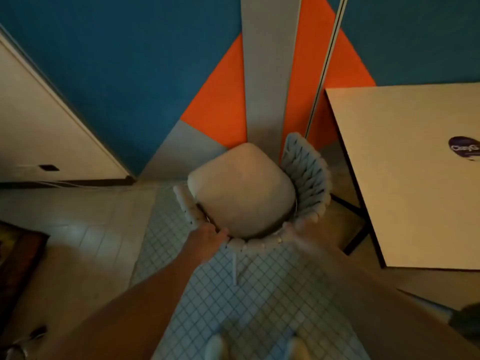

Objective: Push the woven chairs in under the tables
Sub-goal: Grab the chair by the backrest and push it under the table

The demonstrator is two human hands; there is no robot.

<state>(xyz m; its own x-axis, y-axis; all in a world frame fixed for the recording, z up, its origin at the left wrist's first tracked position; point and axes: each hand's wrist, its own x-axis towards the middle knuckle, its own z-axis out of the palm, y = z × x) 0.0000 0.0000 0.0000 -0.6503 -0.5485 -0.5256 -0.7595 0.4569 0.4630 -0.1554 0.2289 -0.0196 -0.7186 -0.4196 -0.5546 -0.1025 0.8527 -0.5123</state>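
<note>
A woven chair [307, 175] with a pale grey rope backrest and a beige seat cushion [241, 190] stands straight below me. It faces the blue and orange wall. My left hand [207, 240] grips the backrest's top rim at its left. My right hand [301, 229], blurred, holds the rim at its right. A white square table [405, 178] stands to the right of the chair, and the chair is beside it, not under it. One thin chair leg [234, 268] shows beneath the rim.
A wall painted blue, orange and grey [130, 74] rises just beyond the chair. A white door [39, 126] is at the left. A dark round sticker [465, 148] lies on the table. The floor has small grid tiles [259, 307], and my shoes [215, 346] show at the bottom.
</note>
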